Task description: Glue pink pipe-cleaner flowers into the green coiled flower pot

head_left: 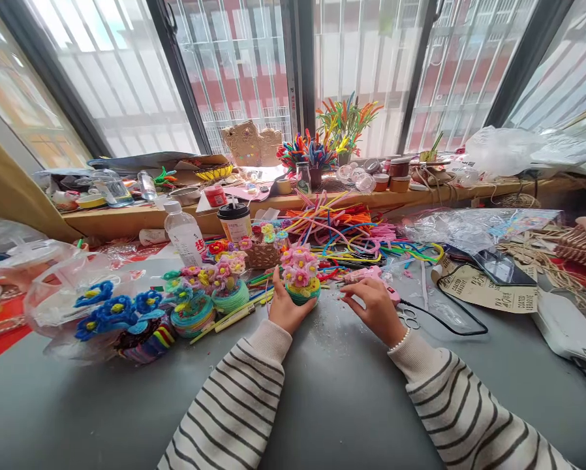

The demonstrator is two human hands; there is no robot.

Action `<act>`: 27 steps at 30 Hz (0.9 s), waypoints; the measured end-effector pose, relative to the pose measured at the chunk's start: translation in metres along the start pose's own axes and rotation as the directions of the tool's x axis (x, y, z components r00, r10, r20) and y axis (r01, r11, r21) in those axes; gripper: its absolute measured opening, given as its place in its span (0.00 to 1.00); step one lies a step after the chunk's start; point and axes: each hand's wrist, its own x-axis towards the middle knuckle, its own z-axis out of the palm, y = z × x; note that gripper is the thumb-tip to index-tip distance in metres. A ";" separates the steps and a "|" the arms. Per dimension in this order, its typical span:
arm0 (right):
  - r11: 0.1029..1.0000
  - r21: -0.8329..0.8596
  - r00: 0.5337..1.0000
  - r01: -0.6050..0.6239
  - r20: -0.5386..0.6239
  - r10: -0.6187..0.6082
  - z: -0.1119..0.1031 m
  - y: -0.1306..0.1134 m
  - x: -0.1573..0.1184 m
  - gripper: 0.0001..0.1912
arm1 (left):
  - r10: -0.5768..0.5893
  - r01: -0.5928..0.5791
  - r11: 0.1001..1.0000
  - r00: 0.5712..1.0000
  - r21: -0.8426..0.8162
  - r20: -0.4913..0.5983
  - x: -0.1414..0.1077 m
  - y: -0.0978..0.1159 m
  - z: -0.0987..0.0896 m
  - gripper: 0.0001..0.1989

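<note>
A small pot of pink pipe-cleaner flowers (299, 266) with a green and yellow base stands on the grey table (322, 391). My left hand (289, 309) is wrapped round the base from the left and front. To the right of the pot, my right hand (372, 307) is raised a little with thumb and forefinger brought together; anything between the fingertips is too small to make out. Just behind my right hand lies a pink glue gun (366, 275) with a black cord, and silver scissors (409, 318) are beside the wrist.
More flower pots (192, 313) and a blue flower pot (146, 339) stand at left, near a water bottle (184, 235) and a cup (235, 223). Loose pipe cleaners (342, 225) are heaped behind. At right lie a phone (504, 266), sandpaper (489, 290) and a white device (571, 329).
</note>
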 end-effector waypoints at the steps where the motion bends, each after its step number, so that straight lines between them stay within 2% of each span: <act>1: 1.000 -0.001 1.000 0.004 0.006 -0.004 0.000 -0.001 -0.003 0.14 | 0.003 -0.003 1.000 1.000 0.013 0.007 0.001 -0.001 0.001 0.50; 3: 1.000 -0.015 1.000 0.007 0.008 -0.007 -0.004 -0.001 -0.011 0.17 | 0.001 -0.001 1.000 1.000 0.025 0.021 0.002 -0.005 0.004 0.50; 7: 0.995 -0.014 0.994 -0.097 -0.058 0.096 -0.024 0.013 -0.031 0.11 | 0.000 0.000 1.000 1.000 -0.027 0.006 0.001 -0.014 0.007 0.53; 9: 0.983 -0.028 0.976 -0.183 -0.125 0.179 -0.035 0.027 -0.038 0.12 | 0.015 -0.017 0.994 1.000 -0.104 -0.022 -0.001 -0.017 0.006 0.55; 12: 0.948 -0.074 0.928 -0.308 -0.244 0.283 -0.049 0.047 -0.044 0.19 | 0.000 -0.019 0.965 0.997 -0.261 -0.073 -0.004 -0.021 -0.001 0.55; 14: 0.929 -0.085 0.902 -0.360 -0.286 0.323 -0.053 0.056 -0.045 0.19 | -0.049 -0.007 0.921 0.990 -0.389 -0.134 -0.007 -0.022 -0.010 0.50; 17: 0.901 -0.088 0.871 -0.424 -0.312 0.380 -0.053 0.063 -0.047 0.19 | -0.126 -0.040 0.842 0.955 -0.538 -0.268 -0.010 -0.019 -0.027 0.35; 20: 0.884 -0.102 0.860 -0.457 -0.306 0.409 -0.050 0.063 -0.048 0.23 | -0.162 -0.023 0.847 0.940 -0.530 -0.300 -0.012 -0.012 -0.040 0.20; 23: 0.892 -0.108 0.875 -0.438 -0.278 0.396 -0.047 0.061 -0.048 0.26 | -0.163 0.003 0.877 0.943 -0.480 -0.292 -0.013 -0.008 -0.041 0.17; 25: 0.905 -0.094 0.886 -0.415 -0.267 0.379 -0.044 0.059 -0.046 0.25 | -0.112 -0.066 0.882 0.933 -0.467 -0.343 -0.012 -0.009 -0.039 0.18; 27: 0.911 -0.082 0.889 -0.403 -0.273 0.369 -0.042 0.058 -0.046 0.25 | -0.041 -0.161 0.881 0.911 -0.445 -0.410 -0.011 -0.011 -0.036 0.28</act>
